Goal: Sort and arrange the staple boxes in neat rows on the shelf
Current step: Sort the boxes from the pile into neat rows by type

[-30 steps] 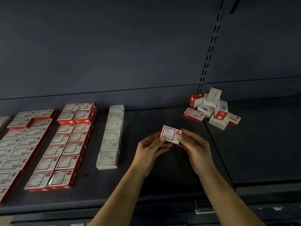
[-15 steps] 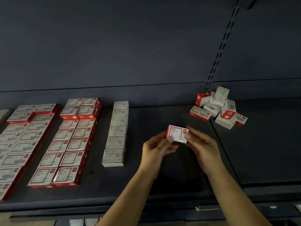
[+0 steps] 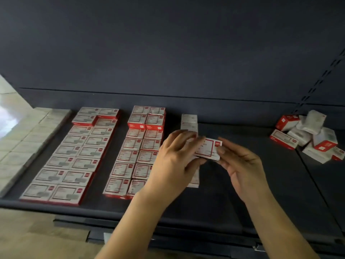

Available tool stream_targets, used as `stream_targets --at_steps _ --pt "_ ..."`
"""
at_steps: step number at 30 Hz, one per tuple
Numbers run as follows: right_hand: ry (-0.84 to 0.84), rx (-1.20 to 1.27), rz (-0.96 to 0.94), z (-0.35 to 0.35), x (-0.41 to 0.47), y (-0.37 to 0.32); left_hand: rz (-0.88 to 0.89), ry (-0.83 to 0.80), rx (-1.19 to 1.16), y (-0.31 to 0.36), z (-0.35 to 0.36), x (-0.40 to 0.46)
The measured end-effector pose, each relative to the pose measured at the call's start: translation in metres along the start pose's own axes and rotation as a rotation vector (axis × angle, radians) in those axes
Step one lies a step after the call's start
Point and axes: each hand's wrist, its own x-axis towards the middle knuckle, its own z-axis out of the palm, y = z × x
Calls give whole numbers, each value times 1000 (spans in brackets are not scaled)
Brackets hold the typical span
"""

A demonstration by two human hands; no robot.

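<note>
while i'm watching the head feed, the left hand (image 3: 173,161) and right hand (image 3: 242,165) both pinch one small red-and-white cardboard staple box (image 3: 208,150) between them, held above the dark grey metal shelf (image 3: 233,193). left of that box sit neat rows of matching boxes (image 3: 89,152), and well off to its right there's a loose heap of boxes (image 3: 306,137).
</note>
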Motion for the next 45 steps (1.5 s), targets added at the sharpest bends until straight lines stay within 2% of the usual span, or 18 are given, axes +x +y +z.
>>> stream_targets --at_steps 3,7,13,15,18,21,25,32,36,41,45 --pt "-8 9 41 33 1 17 74 -67 102 -25 -24 -9" --pt "-17 -40 53 71 1 36 89 -146 121 -52 -49 -20" --pt "-103 -273 60 126 -4 60 120 -309 112 -93 -71 -43" --pt "-70 -439 5 139 1 65 92 -323 87 -111 -75 -41" --pt "13 -783 -210 151 15 69 76 -307 74 -136 -76 -25" --pt "72 -918 -344 155 26 69 66 -333 48 -162 -66 -4" --pt "125 -955 -381 156 28 74 -11 -387 80 -188 -47 6" --pt "158 -951 -353 153 21 78 38 -224 164 -194 -42 7" --pt "176 -932 -308 143 20 75 -119 -284 44 -189 -36 3" --pt "153 -919 -269 128 17 74 -165 -284 -24 -177 -40 6" --pt "101 -977 -277 113 16 70 -208 -359 131 -160 -43 10"
